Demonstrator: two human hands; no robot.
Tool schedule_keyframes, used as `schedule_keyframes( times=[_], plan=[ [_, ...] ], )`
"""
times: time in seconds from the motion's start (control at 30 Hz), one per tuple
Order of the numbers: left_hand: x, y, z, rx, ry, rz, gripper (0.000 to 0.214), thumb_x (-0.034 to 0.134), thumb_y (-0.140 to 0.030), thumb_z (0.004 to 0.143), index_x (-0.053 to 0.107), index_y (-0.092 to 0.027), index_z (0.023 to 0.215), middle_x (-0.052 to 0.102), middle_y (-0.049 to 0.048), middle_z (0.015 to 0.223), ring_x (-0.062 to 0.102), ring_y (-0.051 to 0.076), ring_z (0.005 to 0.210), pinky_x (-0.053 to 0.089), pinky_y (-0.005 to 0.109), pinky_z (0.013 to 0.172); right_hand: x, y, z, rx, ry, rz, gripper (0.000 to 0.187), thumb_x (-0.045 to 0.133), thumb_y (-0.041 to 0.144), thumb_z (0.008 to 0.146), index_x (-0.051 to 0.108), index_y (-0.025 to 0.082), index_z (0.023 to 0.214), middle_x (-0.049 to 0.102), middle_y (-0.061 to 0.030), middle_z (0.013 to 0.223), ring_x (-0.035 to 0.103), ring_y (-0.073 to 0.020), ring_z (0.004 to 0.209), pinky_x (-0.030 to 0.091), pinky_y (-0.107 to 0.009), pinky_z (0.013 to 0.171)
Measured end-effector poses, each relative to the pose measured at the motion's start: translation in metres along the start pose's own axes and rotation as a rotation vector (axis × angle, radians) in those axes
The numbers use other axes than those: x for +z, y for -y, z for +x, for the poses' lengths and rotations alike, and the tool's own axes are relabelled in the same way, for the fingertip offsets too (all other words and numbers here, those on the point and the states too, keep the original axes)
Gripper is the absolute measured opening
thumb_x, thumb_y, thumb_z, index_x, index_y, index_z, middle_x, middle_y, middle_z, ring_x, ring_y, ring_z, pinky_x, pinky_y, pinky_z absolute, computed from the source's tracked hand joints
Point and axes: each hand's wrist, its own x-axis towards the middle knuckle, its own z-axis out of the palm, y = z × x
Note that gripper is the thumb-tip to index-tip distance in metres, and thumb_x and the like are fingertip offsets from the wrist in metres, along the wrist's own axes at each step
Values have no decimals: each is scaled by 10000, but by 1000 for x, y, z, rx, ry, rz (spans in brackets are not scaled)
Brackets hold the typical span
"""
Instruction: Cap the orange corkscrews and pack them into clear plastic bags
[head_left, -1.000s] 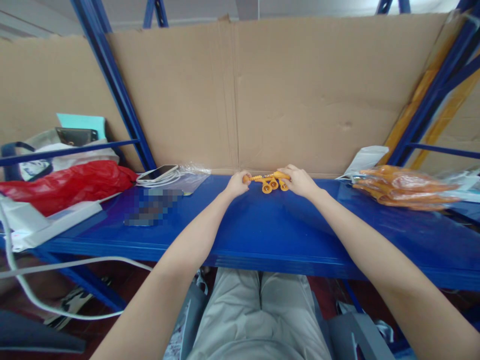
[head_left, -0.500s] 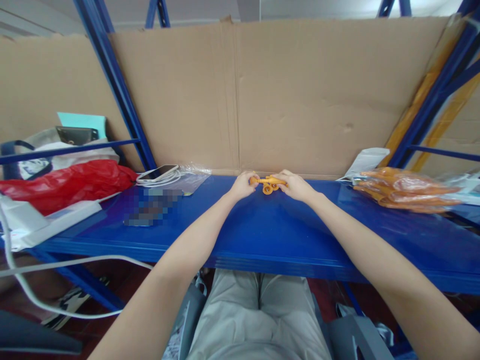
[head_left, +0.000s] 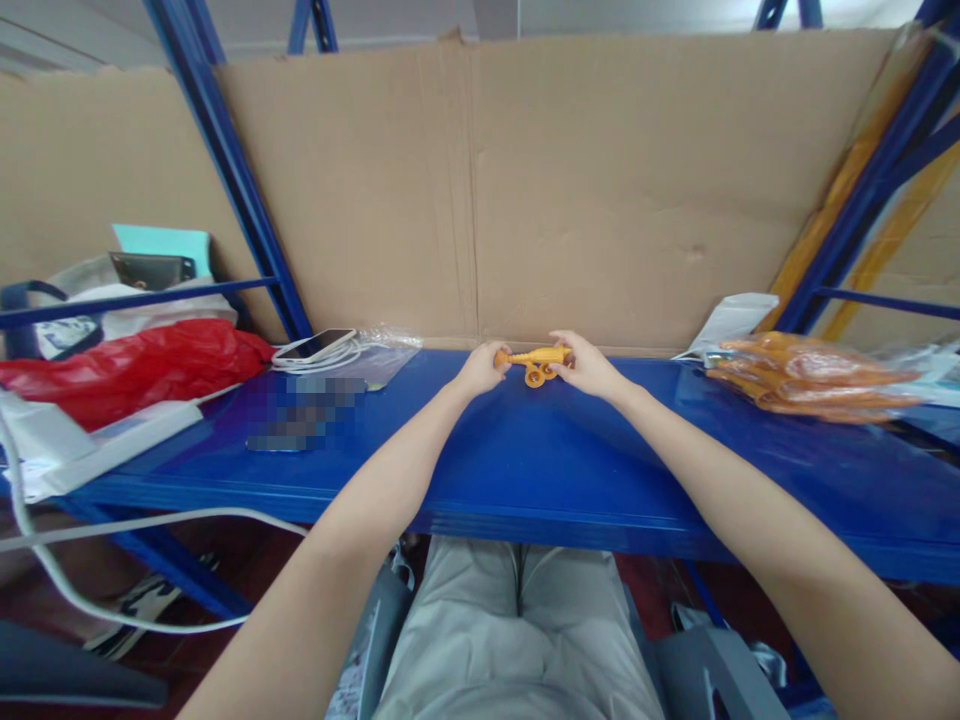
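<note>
A small orange plastic part [head_left: 535, 358], a short rod with ring shapes hanging under it, is held between both hands just above the blue shelf [head_left: 525, 460], near the cardboard back wall. My left hand [head_left: 480, 368] is closed on its left end. My right hand [head_left: 586, 365] pinches its right end, fingers curled round it. How many rings hang from the rod is partly hidden by my fingers.
A clear bag of orange parts [head_left: 806, 378] lies on the shelf at right, beside white packaging [head_left: 731, 318]. At left are a phone with a white cable [head_left: 319, 346], a clear plastic bag [head_left: 379, 358], a red bag [head_left: 142, 365] and white items. My legs are below the shelf.
Both hands stay on the orange part. Three rings showed under the rod a second ago; now only about one shows. The hands shifted slightly together, then apart.
</note>
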Motion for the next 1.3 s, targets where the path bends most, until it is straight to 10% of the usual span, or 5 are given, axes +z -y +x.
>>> schedule_keyframes(
  times=[0.27,0.57,0.77,0.97,1.3],
  plan=[
    [-5,6,2,34,2,46,226,668,-68,724,587,-165,912,596,-13,763,616,137,682,522,303,726,-8,4,-1,335,94,422,356,732,208,743,616,159,1076,696,-97,988,678,-161,704,558,-258,577],
    [-5,-1,-2,154,-16,106,232,701,-79,702,567,-180,863,603,-19,759,611,155,770,490,321,801,-19,23,0,550,155,409,332,511,384,960,644,120,809,713,-91,722,578,-78,487,441,-179,470],
    [-5,-2,-4,125,-2,126,219,697,-78,704,571,-177,853,610,-5,801,614,150,754,498,306,771,-21,18,-6,539,216,525,407,720,218,813,512,187,1161,714,-12,769,599,-92,523,437,-184,479],
    [-5,-4,-4,122,-17,133,216,694,-71,719,573,-169,869,599,-14,771,606,137,706,496,312,772,-23,24,-6,593,236,536,129,615,255,906,547,160,960,711,-32,688,558,-76,458,379,-173,440],
    [-3,-6,-5,64,0,71,221,710,-85,713,572,-172,862,588,-15,809,601,120,680,497,263,683,-22,27,-4,628,221,477,284,548,390,948,625,120,995,744,-97,797,565,-71,456,399,-178,440]
  ],
)
